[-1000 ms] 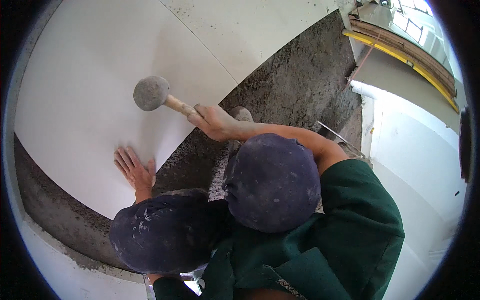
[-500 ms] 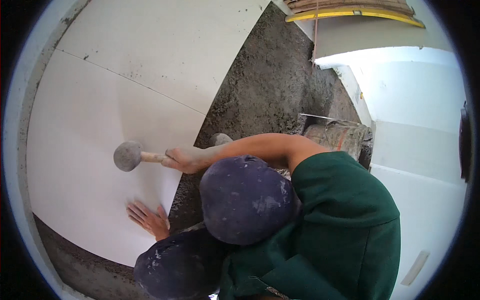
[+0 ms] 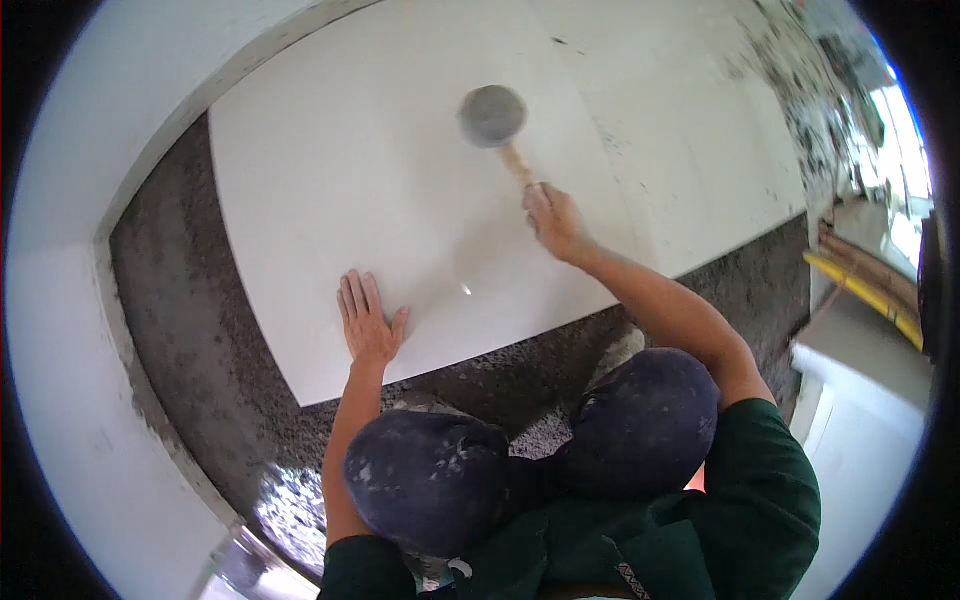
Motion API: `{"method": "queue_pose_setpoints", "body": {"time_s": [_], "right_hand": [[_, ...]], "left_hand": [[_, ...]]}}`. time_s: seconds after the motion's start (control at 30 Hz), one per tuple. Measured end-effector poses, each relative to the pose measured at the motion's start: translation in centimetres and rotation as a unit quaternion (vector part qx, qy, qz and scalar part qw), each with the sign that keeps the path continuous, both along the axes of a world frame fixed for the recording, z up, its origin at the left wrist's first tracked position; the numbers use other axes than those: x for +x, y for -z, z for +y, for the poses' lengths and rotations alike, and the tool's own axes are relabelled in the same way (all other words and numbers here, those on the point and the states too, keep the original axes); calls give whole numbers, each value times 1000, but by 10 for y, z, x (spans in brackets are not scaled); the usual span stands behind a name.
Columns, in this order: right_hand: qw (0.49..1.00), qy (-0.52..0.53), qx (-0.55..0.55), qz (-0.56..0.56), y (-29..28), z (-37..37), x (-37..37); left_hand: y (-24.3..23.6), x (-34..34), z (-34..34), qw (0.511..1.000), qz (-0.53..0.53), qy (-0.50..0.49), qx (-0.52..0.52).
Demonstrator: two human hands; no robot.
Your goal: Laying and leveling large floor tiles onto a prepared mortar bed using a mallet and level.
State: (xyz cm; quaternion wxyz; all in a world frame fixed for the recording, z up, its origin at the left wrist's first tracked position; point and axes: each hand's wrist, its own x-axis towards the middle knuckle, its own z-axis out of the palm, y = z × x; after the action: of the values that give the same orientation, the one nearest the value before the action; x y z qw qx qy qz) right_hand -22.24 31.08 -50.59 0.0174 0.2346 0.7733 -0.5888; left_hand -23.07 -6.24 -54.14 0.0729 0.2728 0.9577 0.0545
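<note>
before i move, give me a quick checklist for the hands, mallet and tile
1. Right hand gripping the mallet by its wooden handle: ok.
2. Left hand apart from the mallet: ok, spread on the pale tile.
3. Mallet raised off the tile: cannot tell, its head is blurred.
4. Tile sitting level: cannot tell; the yellow level lies off to the right.
5. Tile's left edge meeting the white wall: not ok, dark mortar shows between.

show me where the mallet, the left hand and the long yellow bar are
Mallet (image 3: 493, 116): head view, on its round grey head.
Left hand (image 3: 371, 325): head view, on the back of the hand.
Long yellow bar (image 3: 866, 293): head view, near the middle of its length.
</note>
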Motion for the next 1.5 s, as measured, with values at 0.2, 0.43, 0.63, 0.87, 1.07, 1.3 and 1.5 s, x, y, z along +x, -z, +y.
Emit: {"method": "queue_pose_setpoints", "body": {"time_s": [0.2, 0.43, 0.63, 0.87, 1.07, 1.3, 1.5], "right_hand": [[996, -57, 43, -56, 4, -6, -61], [980, -162, 41, -108, 5, -67, -133], [961, -275, 12, -9, 15, -170, -189], [950, -312, 2, -16, 16, -257, -218], [939, -330, -4, -99, -7, -291, -212], [871, -479, 109, 4, 15, -292, -133], [864, -503, 29, 13, -9, -298, -103]], "left_hand": [[6, -4, -4, 998, -45, -37, -34], [-7, -16, -6, 995, -80, -59, -16], [-4, -14, -11, 995, -89, -47, 25], [-2, -9, -18, 991, -105, -57, 55], [-1, -9, -31, 991, -74, -60, 94], [7, -7, -28, 992, -69, -53, 87], [-1, -3, -29, 993, -103, -49, 23]]}}
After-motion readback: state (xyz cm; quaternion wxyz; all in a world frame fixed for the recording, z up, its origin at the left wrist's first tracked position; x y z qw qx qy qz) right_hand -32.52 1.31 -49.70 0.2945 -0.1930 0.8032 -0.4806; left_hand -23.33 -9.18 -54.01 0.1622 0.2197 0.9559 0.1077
